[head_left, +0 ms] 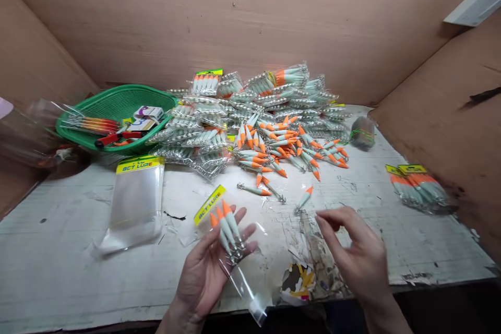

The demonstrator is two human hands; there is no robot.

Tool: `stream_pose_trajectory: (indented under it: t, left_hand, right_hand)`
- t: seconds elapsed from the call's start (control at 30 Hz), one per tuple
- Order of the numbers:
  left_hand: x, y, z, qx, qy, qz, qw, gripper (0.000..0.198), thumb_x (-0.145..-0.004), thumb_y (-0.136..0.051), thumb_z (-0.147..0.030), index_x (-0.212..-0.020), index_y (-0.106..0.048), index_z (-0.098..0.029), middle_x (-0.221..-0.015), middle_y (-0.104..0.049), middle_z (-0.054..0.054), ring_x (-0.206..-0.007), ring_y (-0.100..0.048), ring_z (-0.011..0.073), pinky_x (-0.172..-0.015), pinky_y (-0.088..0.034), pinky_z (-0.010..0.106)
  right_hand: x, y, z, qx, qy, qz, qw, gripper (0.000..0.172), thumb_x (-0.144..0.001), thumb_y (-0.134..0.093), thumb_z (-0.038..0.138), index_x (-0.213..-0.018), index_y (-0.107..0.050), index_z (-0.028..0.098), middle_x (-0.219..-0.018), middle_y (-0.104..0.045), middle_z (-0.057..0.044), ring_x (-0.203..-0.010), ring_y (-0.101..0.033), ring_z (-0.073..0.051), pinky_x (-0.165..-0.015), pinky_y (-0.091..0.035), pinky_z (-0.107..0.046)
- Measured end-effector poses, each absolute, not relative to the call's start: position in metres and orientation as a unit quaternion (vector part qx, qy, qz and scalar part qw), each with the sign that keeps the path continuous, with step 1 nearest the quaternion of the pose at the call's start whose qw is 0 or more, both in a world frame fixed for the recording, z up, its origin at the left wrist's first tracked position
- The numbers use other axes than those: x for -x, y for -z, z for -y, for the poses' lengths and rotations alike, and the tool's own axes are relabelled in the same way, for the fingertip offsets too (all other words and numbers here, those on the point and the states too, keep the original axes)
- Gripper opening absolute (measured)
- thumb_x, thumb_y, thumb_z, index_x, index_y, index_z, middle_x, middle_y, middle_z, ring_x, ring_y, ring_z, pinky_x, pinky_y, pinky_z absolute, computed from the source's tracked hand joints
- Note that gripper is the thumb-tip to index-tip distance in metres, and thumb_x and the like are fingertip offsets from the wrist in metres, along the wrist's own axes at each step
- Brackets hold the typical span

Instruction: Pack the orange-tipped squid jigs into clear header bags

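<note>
On my left hand [201, 271], palm up with the fingers loosely curled, lies a clear plastic bag [246, 292] with a yellow BCT LURE header [210, 205]. My thumb grips the bag's side. Several squid jigs [230, 222] with pale bodies and orange tips are in or on it; which, I cannot tell. My right hand [354, 250] hovers at the right with thumb and forefinger tips drawn together, nothing visible between them. Just left of those fingertips lies a single squid jig [305, 198], apart from them. A heap of loose squid jigs [285, 141] spreads behind.
Bagged jigs [203, 109] are piled along the back. At left stand a green basket [105, 95] holding red-handled pliers [117, 138] and a stack of clear header bags [135, 203]. Filled packs [420, 188] lie at right. Paper scraps [299, 279] lie by the torn front edge.
</note>
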State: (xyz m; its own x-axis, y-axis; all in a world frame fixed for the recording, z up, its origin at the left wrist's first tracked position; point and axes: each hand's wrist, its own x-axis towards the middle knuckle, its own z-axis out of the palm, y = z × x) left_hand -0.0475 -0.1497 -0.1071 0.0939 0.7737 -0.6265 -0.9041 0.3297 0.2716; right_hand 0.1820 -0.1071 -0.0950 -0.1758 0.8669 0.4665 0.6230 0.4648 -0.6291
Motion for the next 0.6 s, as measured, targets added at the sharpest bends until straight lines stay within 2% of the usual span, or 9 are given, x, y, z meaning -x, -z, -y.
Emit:
stream_pose_trajectory:
  t: [0.03, 0.13, 0.27, 0.37, 0.43, 0.53, 0.6]
  left_hand:
    - [0.047, 0.108, 0.148, 0.103, -0.577, -0.353, 0.729, 0.052, -0.088, -0.049, -0.016, -0.139, -0.039, -0.016, -0.13, -0.058, 0.013, -0.11, -0.06, 0.0336, -0.086, -0.056, 0.047]
    - [0.039, 0.11, 0.145, 0.123, -0.569, -0.353, 0.733, 0.048, -0.089, -0.049, -0.014, -0.136, -0.042, -0.011, -0.125, -0.062, 0.015, -0.111, -0.061, 0.0307, -0.09, -0.055, 0.045]
    - [0.029, 0.113, 0.145, 0.114, -0.561, -0.375, 0.729, 0.042, -0.088, -0.053, -0.016, -0.13, -0.048, -0.012, -0.123, -0.063, 0.014, -0.108, -0.062, 0.0298, -0.086, -0.058, 0.042]
    - [0.03, 0.114, 0.147, 0.096, -0.562, -0.406, 0.714, 0.042, -0.086, -0.058, -0.017, -0.128, -0.05, -0.014, -0.126, -0.061, 0.012, -0.108, -0.062, 0.0299, -0.085, -0.058, 0.041]
    - [0.034, 0.114, 0.147, 0.088, -0.561, -0.421, 0.707, 0.043, -0.085, -0.06, -0.018, -0.127, -0.051, -0.015, -0.127, -0.061, 0.013, -0.108, -0.062, 0.0306, -0.086, -0.057, 0.042]
    - [0.036, 0.113, 0.144, 0.077, -0.56, -0.427, 0.706, 0.041, -0.085, -0.06, -0.018, -0.125, -0.052, -0.014, -0.128, -0.059, 0.014, -0.11, -0.061, 0.0314, -0.087, -0.056, 0.043]
    - [0.034, 0.112, 0.143, 0.07, -0.557, -0.428, 0.708, 0.039, -0.085, -0.059, -0.018, -0.124, -0.054, -0.014, -0.128, -0.059, 0.013, -0.109, -0.062, 0.0311, -0.086, -0.057, 0.043]
  right_hand:
    - [-0.189, 0.104, 0.099, 0.53, -0.132, 0.752, 0.368, 0.007, -0.086, -0.058, 0.023, -0.092, -0.062, 0.02, -0.077, -0.058, -0.003, -0.069, -0.056, -0.017, -0.06, -0.045, -0.029]
    - [-0.196, 0.139, 0.079, 0.568, -0.114, 0.767, 0.275, 0.021, -0.086, -0.056, 0.036, -0.097, -0.062, 0.019, -0.081, -0.059, -0.005, -0.069, -0.057, -0.018, -0.06, -0.047, -0.031]
    - [-0.187, 0.162, 0.072, 0.579, -0.099, 0.756, 0.291, 0.027, -0.088, -0.05, 0.04, -0.095, -0.062, 0.017, -0.084, -0.058, -0.007, -0.075, -0.058, -0.022, -0.068, -0.049, -0.036]
    - [-0.194, 0.134, 0.085, 0.549, -0.166, 0.753, 0.323, 0.021, -0.088, -0.053, 0.037, -0.097, -0.062, 0.02, -0.082, -0.058, -0.005, -0.069, -0.056, -0.018, -0.064, -0.049, -0.032]
    - [-0.206, 0.099, 0.096, 0.474, -0.291, 0.769, 0.316, 0.018, -0.088, -0.057, 0.033, -0.103, -0.061, 0.023, -0.085, -0.06, -0.005, -0.075, -0.059, -0.018, -0.067, -0.05, -0.03]
    - [-0.217, 0.051, 0.109, 0.289, -0.451, 0.82, 0.204, 0.023, -0.088, -0.059, 0.033, -0.11, -0.061, 0.027, -0.088, -0.062, -0.006, -0.082, -0.062, -0.019, -0.069, -0.053, -0.028]
    - [-0.21, 0.036, 0.113, 0.215, -0.471, 0.848, 0.115, 0.026, -0.086, -0.062, 0.029, -0.112, -0.061, 0.028, -0.088, -0.063, -0.005, -0.081, -0.062, -0.017, -0.069, -0.053, -0.025]
